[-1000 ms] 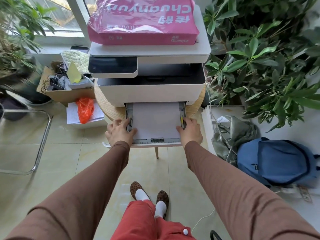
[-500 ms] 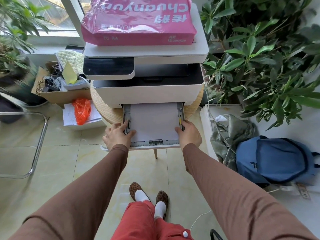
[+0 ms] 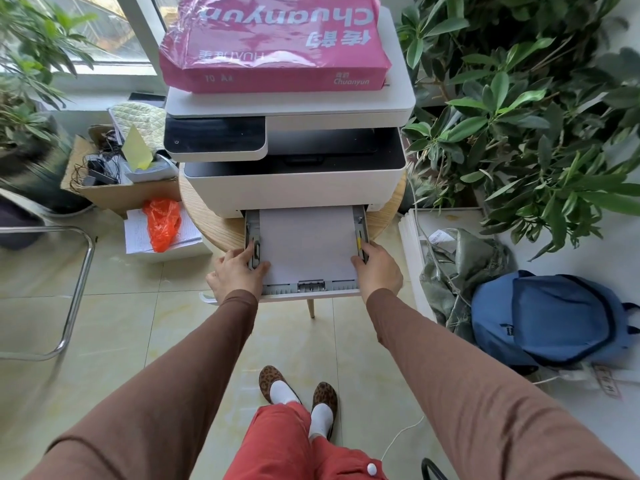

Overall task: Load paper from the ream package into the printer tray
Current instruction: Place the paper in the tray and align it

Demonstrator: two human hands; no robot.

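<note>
A pink ream package (image 3: 277, 43) lies on top of the white printer (image 3: 294, 188), which stands on a round wooden table (image 3: 204, 220). The printer tray (image 3: 311, 287) is pulled out toward me and holds a stack of white paper (image 3: 306, 244). My left hand (image 3: 235, 271) grips the tray's left front corner, thumb on the paper's edge. My right hand (image 3: 377, 268) grips the right front corner beside the yellow-tipped side guide.
Leafy plants (image 3: 519, 116) crowd the right side. A blue backpack (image 3: 550, 317) and a green cloth (image 3: 464, 268) lie on the floor at right. At left are a cardboard box (image 3: 114, 192), an orange bag (image 3: 161, 223) on papers, and a metal chair frame (image 3: 76, 289).
The tray has slid a little further into the printer with both hands still on its front corners. The view has shifted slightly.
</note>
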